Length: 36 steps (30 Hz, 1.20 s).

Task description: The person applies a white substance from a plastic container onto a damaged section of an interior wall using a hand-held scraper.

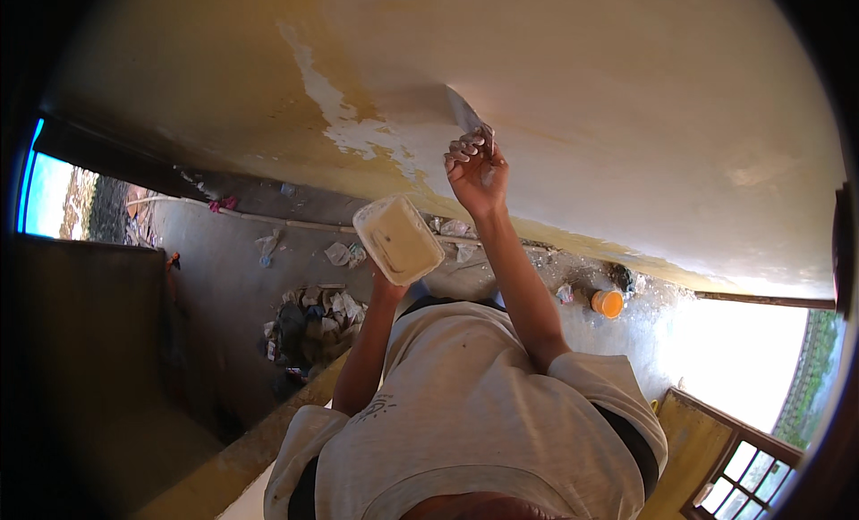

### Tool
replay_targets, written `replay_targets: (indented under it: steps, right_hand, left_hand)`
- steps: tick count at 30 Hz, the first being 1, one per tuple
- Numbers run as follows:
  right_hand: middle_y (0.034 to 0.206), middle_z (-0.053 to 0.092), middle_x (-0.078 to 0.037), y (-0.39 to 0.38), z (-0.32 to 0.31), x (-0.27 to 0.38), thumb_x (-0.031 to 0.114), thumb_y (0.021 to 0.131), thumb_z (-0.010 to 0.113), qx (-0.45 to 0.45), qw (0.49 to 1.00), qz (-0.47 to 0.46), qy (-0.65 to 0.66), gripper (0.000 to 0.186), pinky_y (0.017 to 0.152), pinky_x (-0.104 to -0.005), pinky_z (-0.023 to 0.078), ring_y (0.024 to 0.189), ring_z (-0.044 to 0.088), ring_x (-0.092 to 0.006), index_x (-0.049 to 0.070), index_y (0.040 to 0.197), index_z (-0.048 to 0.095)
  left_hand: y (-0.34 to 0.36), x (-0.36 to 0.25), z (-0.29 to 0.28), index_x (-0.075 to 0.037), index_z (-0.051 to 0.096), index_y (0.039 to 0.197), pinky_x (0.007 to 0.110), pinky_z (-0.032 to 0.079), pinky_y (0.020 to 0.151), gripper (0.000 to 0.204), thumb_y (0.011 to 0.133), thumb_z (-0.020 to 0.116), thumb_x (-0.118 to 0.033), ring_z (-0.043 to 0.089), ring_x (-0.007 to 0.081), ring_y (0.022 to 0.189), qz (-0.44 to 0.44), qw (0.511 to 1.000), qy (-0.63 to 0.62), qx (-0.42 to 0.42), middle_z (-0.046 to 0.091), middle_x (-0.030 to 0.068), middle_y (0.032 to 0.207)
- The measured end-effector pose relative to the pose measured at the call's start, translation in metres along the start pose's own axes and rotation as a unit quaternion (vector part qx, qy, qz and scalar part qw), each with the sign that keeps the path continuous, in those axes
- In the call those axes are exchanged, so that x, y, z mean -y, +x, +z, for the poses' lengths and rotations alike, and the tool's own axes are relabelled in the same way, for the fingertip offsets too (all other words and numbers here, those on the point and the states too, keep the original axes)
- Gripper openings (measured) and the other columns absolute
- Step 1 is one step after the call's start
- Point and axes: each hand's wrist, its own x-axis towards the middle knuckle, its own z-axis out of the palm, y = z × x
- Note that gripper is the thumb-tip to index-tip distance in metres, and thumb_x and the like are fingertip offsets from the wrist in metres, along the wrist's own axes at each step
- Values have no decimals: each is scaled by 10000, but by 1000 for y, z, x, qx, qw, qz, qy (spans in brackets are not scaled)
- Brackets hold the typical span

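Observation:
My right hand [474, 166] is raised and grips a metal putty knife [465, 115], whose blade lies flat against the yellowish wall [582, 81]. White filler patches [344, 126] streak the wall just left of the blade. My left hand [386, 285] holds up from below a square plastic tub [398, 240] of pale filler, tilted, at chest height. The left fingers are mostly hidden under the tub. My grey shirt fills the lower middle.
Far below lies a concrete floor [224, 278] with a heap of crumpled paper and rubbish [313, 328]. An orange-lidded container [608, 302] stands near the wall's base. A pipe runs along the wall foot. A wooden window frame [743, 457] is at lower right.

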Motion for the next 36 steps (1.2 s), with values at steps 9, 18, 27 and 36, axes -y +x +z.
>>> replay_targets:
  steps: [9, 18, 27, 36]
  right_hand:
    - [747, 544, 11, -63, 29, 107, 165, 931, 440, 53, 991, -94, 85, 192, 651, -275, 387, 674, 432, -131, 66, 873, 594]
    - [761, 541, 13, -138, 38, 201, 161, 929, 473, 95, 975, -198, 40, 140, 656, -278, 374, 686, 413, -126, 76, 871, 568]
    - [1084, 652, -62, -192, -36, 226, 204, 975, 505, -154, 864, -227, -423, 209, 849, -338, 485, 1047, 606, -180, 64, 1101, 594]
    - [939, 648, -51, -124, -80, 221, 270, 987, 446, -231, 863, -47, -448, 246, 755, -323, 482, 822, 588, -146, 93, 1078, 592]
  left_hand:
    - [35, 75, 48, -185, 455, 1390, 508, 470, 1000, 557, 967, 407, -545, 571, 280, 1187, -98, 994, 34, 37, 565, 48, 1323]
    - [53, 135, 59, -169, 427, 1419, 518, 463, 1012, 567, 979, 389, -525, 552, 294, 1216, -171, 982, 52, 65, 536, 62, 1358]
    - [43, 164, 71, -163, 461, 1377, 438, 511, 962, 543, 981, 398, -529, 587, 234, 1153, -143, 986, 68, 46, 571, 26, 1295]
    - [40, 134, 40, -174, 435, 1404, 482, 466, 1008, 596, 960, 401, -570, 549, 268, 1209, -86, 994, 69, 12, 537, 41, 1353]
